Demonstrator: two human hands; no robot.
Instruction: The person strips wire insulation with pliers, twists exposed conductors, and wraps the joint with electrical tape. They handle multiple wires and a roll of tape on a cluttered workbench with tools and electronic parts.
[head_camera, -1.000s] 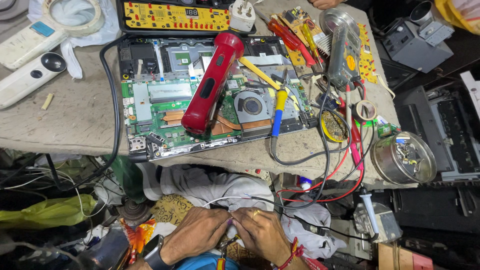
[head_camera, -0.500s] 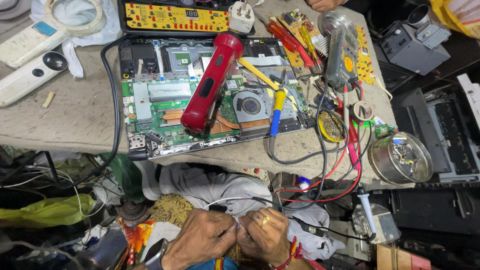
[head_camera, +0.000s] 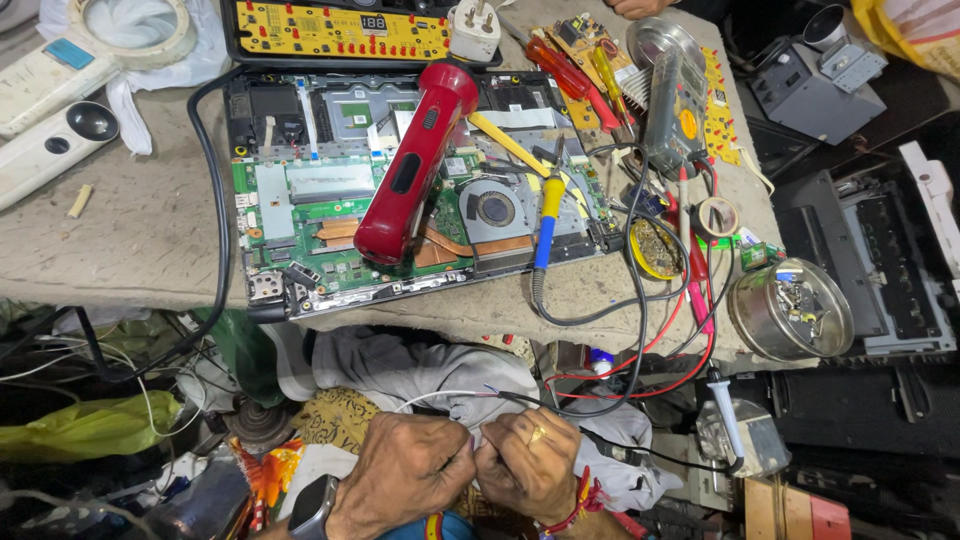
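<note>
At the bottom centre of the frame the left hand, with a dark smartwatch at its wrist, and the right hand, wearing a gold ring and a red thread bracelet, press knuckle to knuckle; their fingertips are pinched together on a thin white wire. The wire arcs up and over from between the two hands, just above the knuckles, and ends in a bare stripped tip toward the right, where it meets a black cable. It looks slim, pale and slightly curved, lying over grey cloth below the table edge. Further up on the left of the frame, a white magnifier lamp rests on the worn table. In the middle lies an opened laptop base with a green circuit board, copper heat pipes and a fan showing; a red torch lies slantwise across it, and a soldering iron with a blue and yellow handle rests over its right part. Right of that stands a grey multimeter with red leads trailing down. At the right edge of the table sits a round metal tin, open, holding small metal bits and scraps.
</note>
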